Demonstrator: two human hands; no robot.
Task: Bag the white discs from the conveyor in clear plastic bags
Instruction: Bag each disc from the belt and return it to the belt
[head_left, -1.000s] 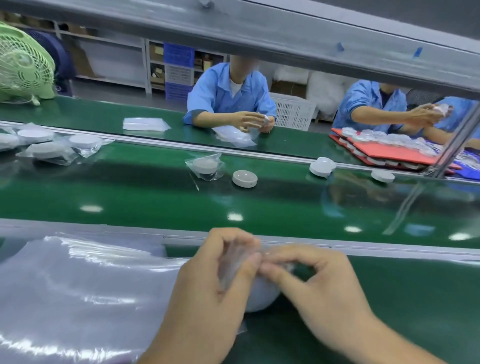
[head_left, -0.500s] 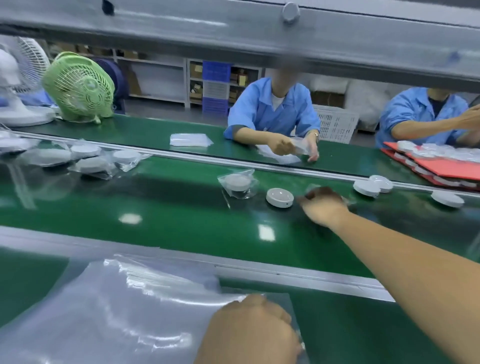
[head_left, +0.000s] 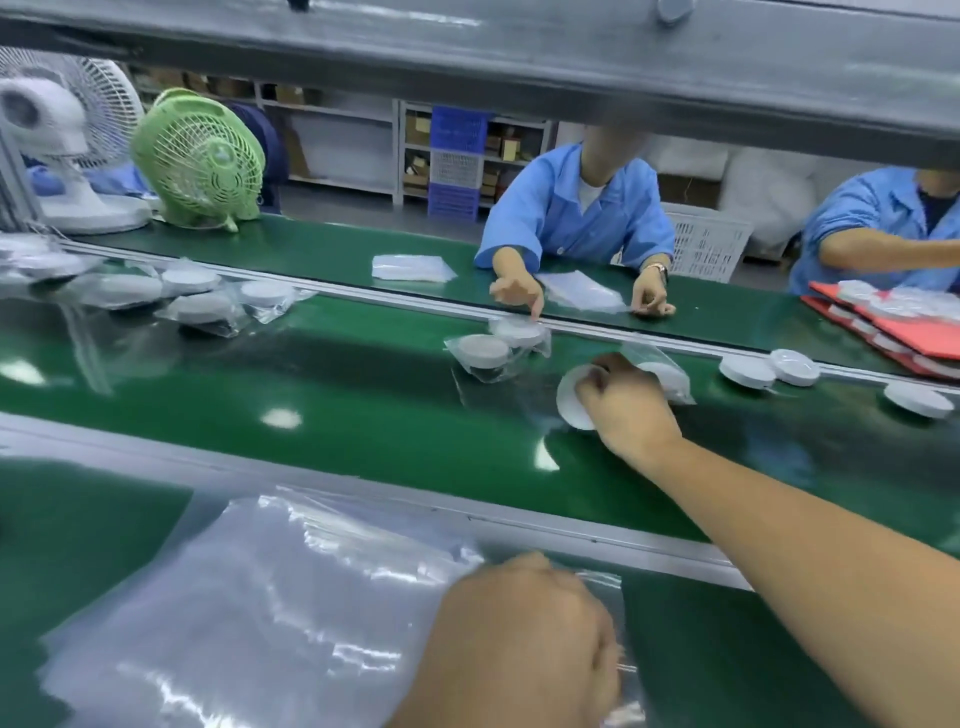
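Right hand (head_left: 623, 410) bare, forearm (head_left: 805, 545) bare up to frame edge; left hand (head_left: 519, 639) bare too, cut off by frame bottom

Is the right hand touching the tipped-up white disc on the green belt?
Touching. The head view shows the right hand curled round the edge of the white disc, which stands tilted with no gap between them.

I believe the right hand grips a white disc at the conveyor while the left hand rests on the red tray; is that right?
Not quite: the head view shows the left hand resting on the clear plastic bags instead. The right hand does grip a white disc.
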